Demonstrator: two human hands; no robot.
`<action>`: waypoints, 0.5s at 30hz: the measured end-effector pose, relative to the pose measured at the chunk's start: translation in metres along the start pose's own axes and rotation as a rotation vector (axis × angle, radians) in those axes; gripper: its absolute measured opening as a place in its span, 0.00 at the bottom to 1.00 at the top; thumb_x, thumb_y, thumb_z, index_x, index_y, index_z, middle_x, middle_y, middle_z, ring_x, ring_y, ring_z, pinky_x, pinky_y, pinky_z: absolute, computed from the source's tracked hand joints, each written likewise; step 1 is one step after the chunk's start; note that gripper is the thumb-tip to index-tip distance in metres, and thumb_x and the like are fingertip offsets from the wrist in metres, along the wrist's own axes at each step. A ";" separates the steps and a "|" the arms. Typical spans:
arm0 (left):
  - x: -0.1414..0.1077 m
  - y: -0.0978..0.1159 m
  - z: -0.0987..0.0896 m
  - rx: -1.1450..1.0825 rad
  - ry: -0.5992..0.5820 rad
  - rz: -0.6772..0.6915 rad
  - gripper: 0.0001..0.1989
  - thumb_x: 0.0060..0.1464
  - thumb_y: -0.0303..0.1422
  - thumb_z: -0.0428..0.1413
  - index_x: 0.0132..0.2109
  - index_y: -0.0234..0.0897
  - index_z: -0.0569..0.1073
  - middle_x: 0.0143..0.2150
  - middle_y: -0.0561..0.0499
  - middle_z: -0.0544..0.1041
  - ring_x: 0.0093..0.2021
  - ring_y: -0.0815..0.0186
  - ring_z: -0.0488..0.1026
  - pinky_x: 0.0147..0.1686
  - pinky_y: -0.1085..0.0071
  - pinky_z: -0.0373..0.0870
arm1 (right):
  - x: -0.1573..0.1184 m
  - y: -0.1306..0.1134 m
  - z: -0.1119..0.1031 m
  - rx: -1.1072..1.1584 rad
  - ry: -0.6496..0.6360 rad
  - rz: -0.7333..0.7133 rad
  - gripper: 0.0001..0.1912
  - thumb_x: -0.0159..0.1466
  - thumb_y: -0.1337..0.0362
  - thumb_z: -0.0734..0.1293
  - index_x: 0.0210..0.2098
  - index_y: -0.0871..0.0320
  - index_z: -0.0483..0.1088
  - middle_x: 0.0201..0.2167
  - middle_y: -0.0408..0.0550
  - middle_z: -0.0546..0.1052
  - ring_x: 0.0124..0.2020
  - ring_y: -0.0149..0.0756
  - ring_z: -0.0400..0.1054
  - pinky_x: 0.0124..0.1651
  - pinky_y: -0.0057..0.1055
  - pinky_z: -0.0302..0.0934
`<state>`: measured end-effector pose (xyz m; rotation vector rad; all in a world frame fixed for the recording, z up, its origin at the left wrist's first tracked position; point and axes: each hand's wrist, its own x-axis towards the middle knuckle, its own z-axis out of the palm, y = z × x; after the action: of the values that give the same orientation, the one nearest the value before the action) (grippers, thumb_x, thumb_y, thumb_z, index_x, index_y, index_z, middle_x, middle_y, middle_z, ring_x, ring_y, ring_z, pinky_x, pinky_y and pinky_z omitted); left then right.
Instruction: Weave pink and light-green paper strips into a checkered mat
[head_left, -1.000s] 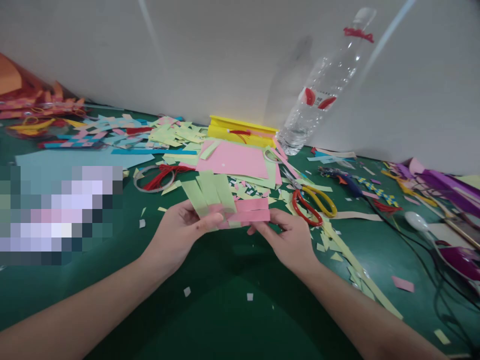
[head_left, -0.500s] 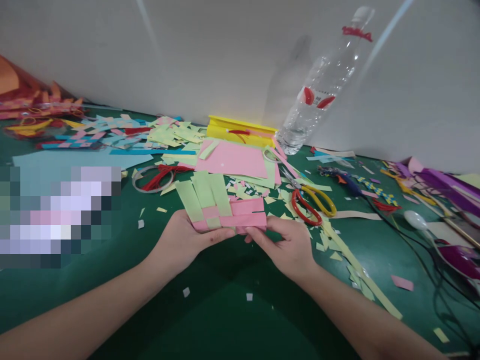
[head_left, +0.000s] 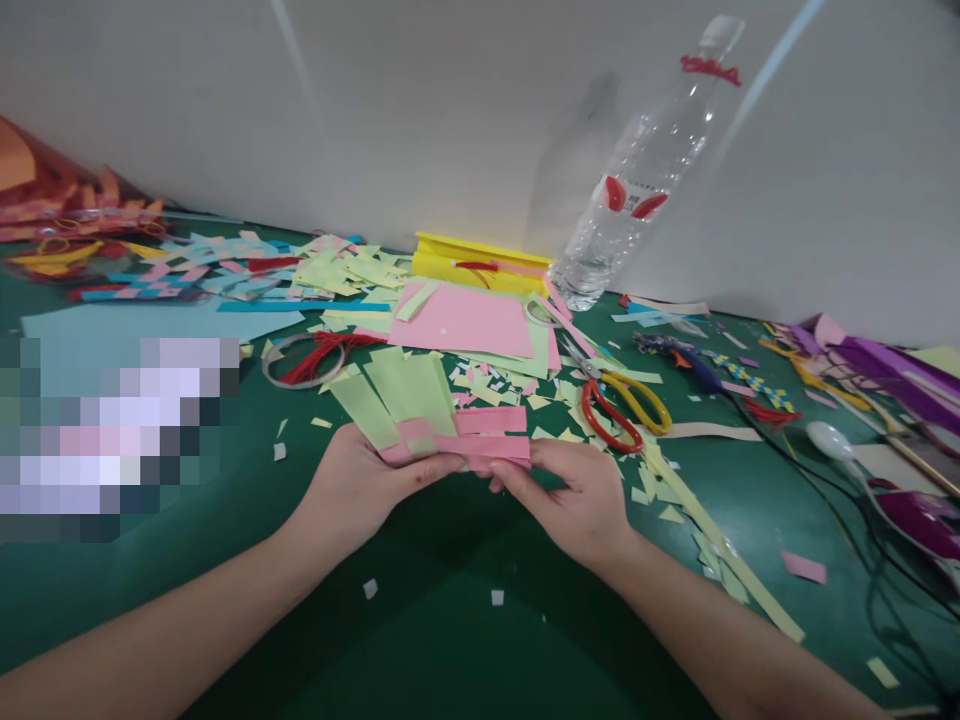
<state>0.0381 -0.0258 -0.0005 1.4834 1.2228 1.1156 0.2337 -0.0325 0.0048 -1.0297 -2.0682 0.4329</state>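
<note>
Between my hands, above the green table, is a small weave of paper strips (head_left: 420, 440). Its light green strips (head_left: 409, 385) fan upward on the left, and its pink strips (head_left: 491, 430) run sideways to the right. My left hand (head_left: 375, 475) grips the left and lower edge, thumb along the front. My right hand (head_left: 574, 490) pinches the right end of the lower pink strip between thumb and fingers. The fingers behind the paper are partly hidden. Scissors (head_left: 626, 405) with red and yellow handles lie just beyond my right hand, blades pointing away.
A clear plastic bottle (head_left: 630, 190) leans against the grey wall. Pink paper sheets (head_left: 465, 318) lie before a folded yellow sheet (head_left: 480, 262). Red thread and a tape ring (head_left: 304, 360) lie at left. Paper scraps, a black cable (head_left: 795, 430) and a white spoon (head_left: 829, 440) are at right.
The light green strips have shifted, with the leftmost leaning further left and the others closer together. Both hands keep their hold in nearly the same place.
</note>
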 end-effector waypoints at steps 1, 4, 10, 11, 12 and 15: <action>0.000 0.001 0.000 0.000 -0.005 0.006 0.02 0.43 0.33 0.63 0.28 0.41 0.80 0.32 0.53 0.82 0.36 0.60 0.78 0.40 0.68 0.74 | 0.000 0.001 0.000 0.009 0.010 -0.011 0.11 0.64 0.62 0.65 0.27 0.57 0.76 0.22 0.41 0.79 0.23 0.29 0.73 0.27 0.23 0.64; 0.000 0.002 0.000 0.012 -0.012 0.010 0.02 0.43 0.33 0.62 0.27 0.41 0.80 0.31 0.54 0.82 0.36 0.60 0.78 0.41 0.69 0.74 | 0.001 0.002 0.001 0.036 0.032 -0.026 0.12 0.64 0.62 0.64 0.28 0.57 0.76 0.22 0.41 0.79 0.22 0.28 0.73 0.27 0.21 0.65; -0.001 0.002 -0.001 0.035 0.030 -0.047 0.04 0.42 0.35 0.63 0.26 0.40 0.79 0.35 0.52 0.82 0.38 0.58 0.78 0.42 0.67 0.74 | 0.001 0.002 0.000 0.069 0.048 -0.012 0.12 0.64 0.63 0.64 0.26 0.57 0.75 0.22 0.40 0.80 0.22 0.27 0.74 0.27 0.20 0.67; -0.002 0.002 -0.001 0.038 0.035 -0.053 0.04 0.42 0.35 0.64 0.26 0.40 0.79 0.35 0.52 0.82 0.38 0.58 0.78 0.42 0.67 0.74 | 0.001 0.002 0.000 0.080 0.047 -0.007 0.12 0.64 0.64 0.64 0.26 0.57 0.75 0.22 0.40 0.80 0.22 0.27 0.74 0.27 0.20 0.67; -0.002 0.002 -0.001 0.041 0.040 -0.061 0.05 0.41 0.35 0.64 0.26 0.40 0.79 0.35 0.52 0.82 0.38 0.58 0.78 0.42 0.67 0.74 | 0.001 0.002 0.000 0.088 0.048 0.001 0.11 0.64 0.64 0.64 0.26 0.57 0.75 0.22 0.40 0.80 0.22 0.27 0.74 0.27 0.20 0.67; -0.002 0.003 -0.001 0.044 0.049 -0.076 0.05 0.41 0.35 0.64 0.26 0.40 0.78 0.35 0.51 0.82 0.38 0.58 0.78 0.41 0.67 0.74 | 0.001 0.003 0.001 0.098 0.047 0.020 0.12 0.63 0.65 0.64 0.25 0.57 0.74 0.21 0.40 0.79 0.21 0.26 0.73 0.27 0.20 0.66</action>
<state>0.0373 -0.0279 0.0022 1.4376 1.3337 1.0859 0.2340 -0.0302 0.0030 -0.9933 -1.9766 0.5106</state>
